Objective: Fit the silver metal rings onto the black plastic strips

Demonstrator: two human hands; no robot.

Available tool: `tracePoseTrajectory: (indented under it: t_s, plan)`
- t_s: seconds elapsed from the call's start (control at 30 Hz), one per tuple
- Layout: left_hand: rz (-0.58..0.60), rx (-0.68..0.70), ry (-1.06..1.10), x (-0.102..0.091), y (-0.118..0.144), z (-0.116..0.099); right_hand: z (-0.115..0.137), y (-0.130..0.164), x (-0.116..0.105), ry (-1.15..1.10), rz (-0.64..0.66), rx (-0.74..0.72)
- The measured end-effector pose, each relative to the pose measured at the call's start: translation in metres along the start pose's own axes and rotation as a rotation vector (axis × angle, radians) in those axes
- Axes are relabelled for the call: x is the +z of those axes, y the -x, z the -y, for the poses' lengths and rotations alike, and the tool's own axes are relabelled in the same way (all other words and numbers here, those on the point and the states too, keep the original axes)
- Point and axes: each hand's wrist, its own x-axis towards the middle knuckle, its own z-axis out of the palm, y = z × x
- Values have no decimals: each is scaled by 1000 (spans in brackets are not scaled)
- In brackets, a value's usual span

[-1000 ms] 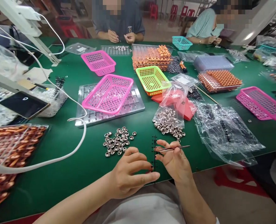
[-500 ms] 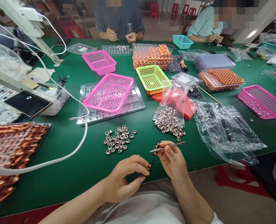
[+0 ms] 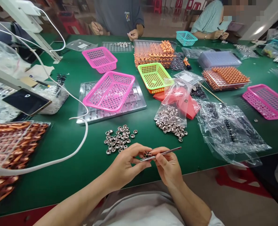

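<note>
On the green table (image 3: 59, 175) a heap of metal caps (image 3: 118, 139) waits untouched, while the left hand (image 3: 124, 166) pinches a small black part (image 3: 148, 154) and the right hand (image 3: 168, 166) pinches tweezers (image 3: 161, 153) against it.

Pink basket (image 3: 109, 91) on metal tray (image 3: 134, 105), green basket (image 3: 154, 77) nr it.

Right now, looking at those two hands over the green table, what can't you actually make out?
All from the head view:
- The small black part pinched between left hand and right hand: mostly hidden by the fingers, too small to tell its shape.
- Tip of the tweezers: whether it touches that part is hidden.
- The loose silver rings: too small for detail.
- The copper coil tray: cut off by the left edge, blurred.
</note>
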Motion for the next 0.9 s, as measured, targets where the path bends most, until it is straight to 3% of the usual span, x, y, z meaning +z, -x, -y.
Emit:
tracePoseTrajectory:
  t_s: [0.17,0.37,0.53,0.7,0.9]
  plan:
    - [-19,-103,15,0,-8,-5,13,-2,-16,60,-8,-81]
    - [-43,-138,144,3,-42,-1,34,-4,-61,259,-304,-357]
    - [1,-133,-67,8,-84,1,30,-4,-83,336,-468,-445]
    - [37,-147,-305,16,-104,-1,25,0,-85,343,-436,-435]
    - [-91,-81,-647,29,-113,3,28,2,-85,351,-366,-424]
